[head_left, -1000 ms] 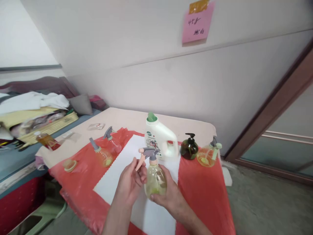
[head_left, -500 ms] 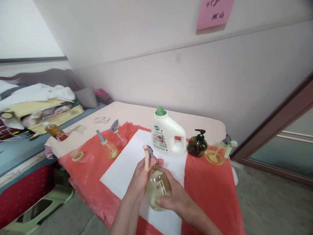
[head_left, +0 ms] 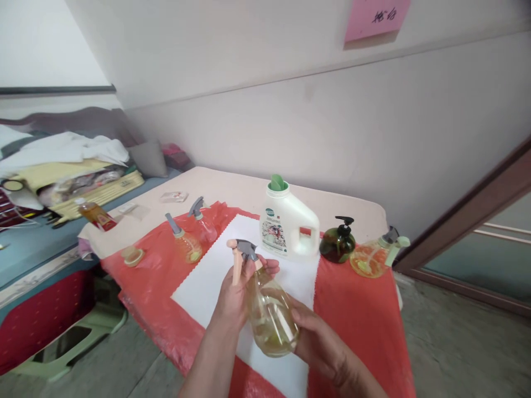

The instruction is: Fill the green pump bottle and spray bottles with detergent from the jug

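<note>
A: You're holding a clear yellowish spray bottle (head_left: 274, 320) above the white sheet (head_left: 207, 276), on the near side of the white jug (head_left: 284, 235). Is your left hand (head_left: 232, 296) grasping it?

B: Yes, your left fingers are gripping its neck, with the thumb resting just beside the pink trigger (head_left: 237, 268). The bottle is leaning, its grey spray head (head_left: 247, 249) pointing far and left, its base pointing near and right.

A: And your right hand (head_left: 317, 337)?

B: It's grasping the lower right side. Your thumb is showing there, while the other fingers are mostly hiding behind the bottle.

A: What's standing around you?

B: The jug is standing upright, a green spout (head_left: 277, 182) poking out of its mouth. To its right, a dark pump bottle (head_left: 337, 246) and a spray bottle with a pale green trigger (head_left: 369, 260) are standing near each other. To the left, 2 more spray bottles (head_left: 188, 247) (head_left: 205, 228) are standing on the red plastic (head_left: 357, 320).

A: Farther left, a small round piece (head_left: 133, 256) is lying on that plastic. On the table (head_left: 348, 207), a packet (head_left: 174, 197) is lying at the far left, and a pink note (head_left: 375, 22) is hanging on the wall (head_left: 249, 132).
</note>
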Demonstrator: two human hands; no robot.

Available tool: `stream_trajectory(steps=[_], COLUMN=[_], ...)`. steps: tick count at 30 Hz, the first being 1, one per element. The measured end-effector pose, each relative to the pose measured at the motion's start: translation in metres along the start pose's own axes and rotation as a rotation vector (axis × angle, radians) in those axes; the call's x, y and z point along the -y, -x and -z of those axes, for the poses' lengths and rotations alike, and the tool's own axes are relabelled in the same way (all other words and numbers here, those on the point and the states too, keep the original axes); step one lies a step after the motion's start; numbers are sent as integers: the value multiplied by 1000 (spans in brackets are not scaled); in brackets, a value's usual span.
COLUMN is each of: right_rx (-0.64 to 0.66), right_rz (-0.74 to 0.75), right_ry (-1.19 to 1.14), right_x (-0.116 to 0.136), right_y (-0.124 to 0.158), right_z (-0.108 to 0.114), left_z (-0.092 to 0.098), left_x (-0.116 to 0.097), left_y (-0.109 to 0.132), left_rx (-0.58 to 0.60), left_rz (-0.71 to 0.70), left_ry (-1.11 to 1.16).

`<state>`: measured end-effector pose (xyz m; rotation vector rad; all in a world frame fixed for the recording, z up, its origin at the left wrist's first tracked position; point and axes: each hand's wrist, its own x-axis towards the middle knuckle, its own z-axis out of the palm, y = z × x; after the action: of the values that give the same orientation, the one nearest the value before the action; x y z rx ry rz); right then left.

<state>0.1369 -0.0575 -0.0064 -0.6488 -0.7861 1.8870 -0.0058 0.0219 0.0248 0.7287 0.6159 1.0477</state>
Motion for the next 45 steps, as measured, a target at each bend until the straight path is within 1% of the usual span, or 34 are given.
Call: stream_trajectory(steps=[1, 2, 3, 7, 8, 10, 13, 16, 18, 21, 23, 25, 27, 28, 30, 31, 34, 36, 38, 42, 44, 45], right_rx=[4, -13, -60, -361, -413, -477, -559, -606, -620, -637, -660, -655, -622, -606, -615, -649, -835, -957, -1002, -971, -949, -947], right_rz=[-7, 2, 24, 129, 154, 195, 189, 139, 144, 197, 248, 329, 414, 442, 456, 445, 408, 433, 471, 465, 446, 436], right_ry=[29, 105, 224, 799, 907, 1076, 1217, 1197, 1162, 1157, 1211, 1312, 1393, 1399, 1333, 1272, 1069, 971, 952, 939, 926, 926], right_x=[-1, -2, -3, -10, -13, -21, -29, -34, -39, -55, -71, -84, -90, -88, -77, -69, -35, -10, 15, 54, 66, 69], right_y=[-1, -2, -4, -8, -9, -10, -12, -15, -19, -32, -43, -50, -51, -48, -38, -34, -31, -43, -65, -113, -125, -126], right_z=[-1, -2, -3, 4, 7, 13, 19, 19, 16, 17, 21, 26, 30, 31, 32, 33, 37, 43, 48, 50, 46, 42], left_z=[0, 1, 3, 18, 23, 35, 49, 56, 57, 54, 52, 49, 48, 48, 49, 49, 48, 46, 43, 41, 42, 42], left_x=[-1, -2, -3, -19, -25, -38, -57, -69, -72, -69, -65, -61, -59, -59, -60, -61, -62, -61, -59, -56, -57, -58], left_y=[0, -1, -3, -12, -14, -17, -15, -10, -8, -8, -9, -10, -11, -11, -10, -10, -11, -11, -13, -14, -14, -14], left_rx=[-19, -46, -80, -242, -285, -383, -570, -720, -745, -715, -693, -681, -671, -666, -660, -661, -667, -662, -651, -647, -648, -647], left_rz=[-11, -29, -51, -152, -189, -283, -394, -438, -436, -390, -364, -347, -327, -316, -301, -299, -294, -274, -249, -228, -222, -219], left_ry=[-1, 0, 3, 98, 141, 222, 305, 336, 343, 356, 368, 377, 380, 381, 391, 397, 420, 439, 458, 467, 471, 476])
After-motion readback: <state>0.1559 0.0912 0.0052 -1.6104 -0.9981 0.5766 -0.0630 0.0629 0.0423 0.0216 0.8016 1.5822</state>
